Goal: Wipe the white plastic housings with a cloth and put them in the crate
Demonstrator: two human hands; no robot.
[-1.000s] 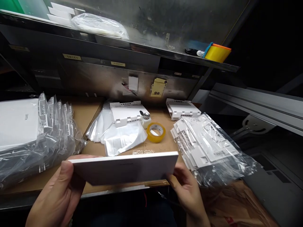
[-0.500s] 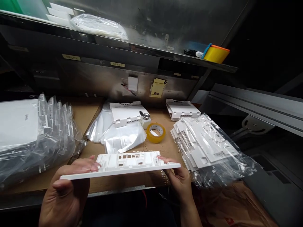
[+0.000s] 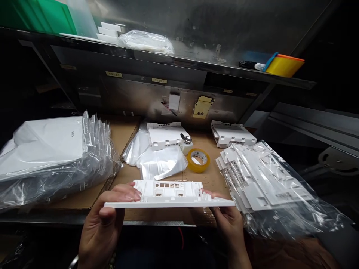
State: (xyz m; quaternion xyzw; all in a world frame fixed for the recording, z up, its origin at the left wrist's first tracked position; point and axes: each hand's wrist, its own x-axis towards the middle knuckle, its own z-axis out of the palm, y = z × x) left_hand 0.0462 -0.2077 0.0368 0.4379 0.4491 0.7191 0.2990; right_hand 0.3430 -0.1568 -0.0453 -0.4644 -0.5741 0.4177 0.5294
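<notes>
A white plastic housing panel (image 3: 174,194) with port cut-outs is held up level in front of me, its long thin edge facing my eyes. My left hand (image 3: 103,216) grips its left end, thumb below and fingers over the inner side. At the opposite end, my right hand (image 3: 228,218) is closed on the panel, part of its fingers hidden behind it. Beyond the panel lie clear plastic bags (image 3: 162,162) and a roll of yellowish tape (image 3: 198,160). A similar white housing (image 3: 165,135) rests on the bags, beside a small white bottle with a metal lid (image 3: 186,144).
Bagged white panels (image 3: 53,145) are piled on the left. To the right lies a stack of white panels in clear plastic (image 3: 263,179), with more housings (image 3: 234,134) behind. A metal shelf (image 3: 196,61) overhead carries a green bin (image 3: 42,18) and a yellow container (image 3: 284,65).
The camera view has swung left, so the scene sits farther right. Both hands still hold the panel, which now appears more level.
</notes>
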